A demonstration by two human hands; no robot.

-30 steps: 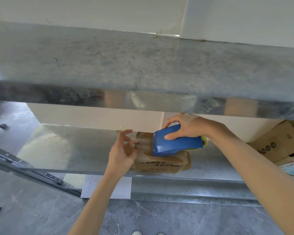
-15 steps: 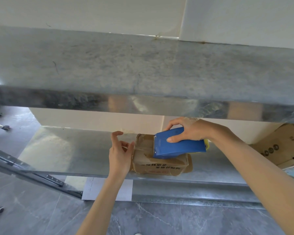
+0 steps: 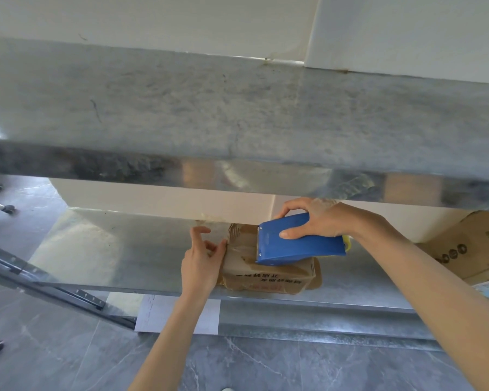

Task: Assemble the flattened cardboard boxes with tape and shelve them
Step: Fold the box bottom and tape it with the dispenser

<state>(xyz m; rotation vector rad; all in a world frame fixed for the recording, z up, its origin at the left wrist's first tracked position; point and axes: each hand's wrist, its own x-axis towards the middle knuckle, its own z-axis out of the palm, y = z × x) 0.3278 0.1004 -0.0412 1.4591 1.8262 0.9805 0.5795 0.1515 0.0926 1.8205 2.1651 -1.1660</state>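
- The tape dispenser [image 3: 299,241] is bright blue, with a yellow part at its right end.
- The small cardboard box [image 3: 266,273] is brown, with dark and red printed characters on its near side.
- The metal shelves [image 3: 181,108] are mottled silver-grey.
- The floor [image 3: 266,365] is dark grey tile with pale marble veins.
- The wall [image 3: 153,21] is off-white.
- The larger cardboard box [image 3: 463,246], far right, is brown with black round marks.

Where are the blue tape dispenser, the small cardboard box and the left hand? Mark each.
blue tape dispenser [image 3: 308,248], head view, middle of its blue side.
small cardboard box [image 3: 268,275], head view, its printed front face.
left hand [image 3: 200,265], head view, back of the hand.
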